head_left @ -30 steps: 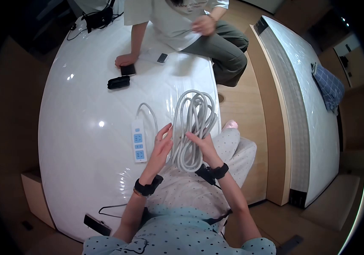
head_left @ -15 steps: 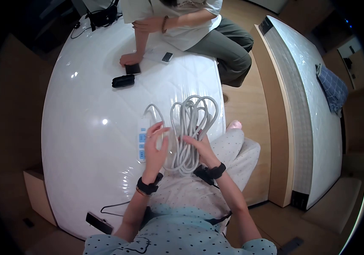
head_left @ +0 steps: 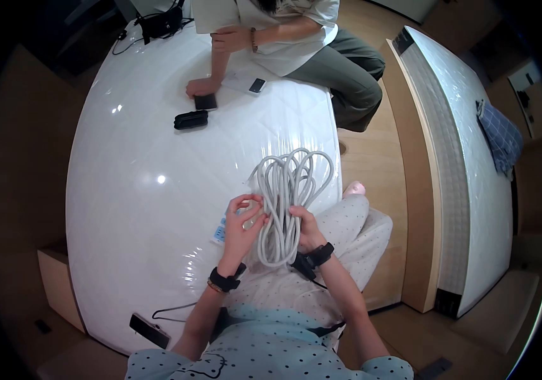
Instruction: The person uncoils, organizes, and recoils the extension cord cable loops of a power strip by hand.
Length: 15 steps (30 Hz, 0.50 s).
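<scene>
Clearly, the right hand [head_left: 305, 227] clasped the coiled cable [head_left: 281, 212]; the left hand's [head_left: 241, 221] grip was unclear. It partly hid the power strip [head_left: 219, 232] on the mattress [head_left: 125, 234]. Beyond lay a black case [head_left: 191, 120].

Wearer's kit, insp. notes. Top [head_left: 264, 342]: pale blue-grn. w/ dk. polka dots, loose cut. L sleeve [head_left: 147, 362] and R sleeve [head_left: 386, 367]: short, same dotted fabric. Front carried a blk. line drawing [head_left: 212, 366], partly in view; subj. unclear. Trousers [head_left: 363, 237]: off-wht., approx. full length, w/ small dk. dots, finer than those on top. L hand [head_left: 239, 227] and R hand [head_left: 307, 229] were bare. L wristband [head_left: 223, 280]: blk., broad, w/ blk. attachment. Bracelet [head_left: 214, 287]: brownish, thin, worn just beside L wristband, elbow side. R wristband [head_left: 321, 254]: blk., broad, same gen. type. Dk. strap [head_left: 328, 330] showed at R side of waist; fastening n/v.
</scene>
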Available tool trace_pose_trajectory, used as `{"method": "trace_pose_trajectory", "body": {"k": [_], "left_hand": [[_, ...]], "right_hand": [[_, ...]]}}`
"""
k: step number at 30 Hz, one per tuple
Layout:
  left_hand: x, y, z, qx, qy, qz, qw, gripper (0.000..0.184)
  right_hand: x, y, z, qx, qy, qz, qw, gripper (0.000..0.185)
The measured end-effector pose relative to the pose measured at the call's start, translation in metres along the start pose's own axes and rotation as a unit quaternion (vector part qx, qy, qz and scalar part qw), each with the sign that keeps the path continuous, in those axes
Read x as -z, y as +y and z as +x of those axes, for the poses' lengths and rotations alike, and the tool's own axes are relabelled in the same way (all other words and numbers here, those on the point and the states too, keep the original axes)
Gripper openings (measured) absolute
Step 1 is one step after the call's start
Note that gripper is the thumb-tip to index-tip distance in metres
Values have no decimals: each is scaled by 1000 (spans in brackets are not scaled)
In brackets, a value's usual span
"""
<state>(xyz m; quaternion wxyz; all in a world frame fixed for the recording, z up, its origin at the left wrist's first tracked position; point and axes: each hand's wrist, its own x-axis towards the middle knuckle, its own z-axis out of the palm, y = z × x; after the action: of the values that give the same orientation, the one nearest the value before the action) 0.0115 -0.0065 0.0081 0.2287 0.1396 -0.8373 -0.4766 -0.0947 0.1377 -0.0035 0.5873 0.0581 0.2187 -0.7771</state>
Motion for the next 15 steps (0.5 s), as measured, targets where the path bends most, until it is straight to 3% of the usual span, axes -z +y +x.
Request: {"method": "trace_pose_trajectory", "body": {"k": [3,6,9,12,15], "left_hand": [[9,18,-4,176,127,-52,975,51],[13,-24,-15,119,114,136,977,63],[6,-44,-23,108,58,311,942,63],[6,-73,-28,136,20,319,938,62],[14,-73,-31,224,49,185,956,55]], "right_hand": [[-15,3,1,31,-18,38,999,60],[-2,0,4,42,-11,16,999,63],[-13,-5,0,50,-5,30,998,55],[-11,-5,-2,72,29,-10,997,51],[-12,-4,-4,54,50,-46,996,47]]}}
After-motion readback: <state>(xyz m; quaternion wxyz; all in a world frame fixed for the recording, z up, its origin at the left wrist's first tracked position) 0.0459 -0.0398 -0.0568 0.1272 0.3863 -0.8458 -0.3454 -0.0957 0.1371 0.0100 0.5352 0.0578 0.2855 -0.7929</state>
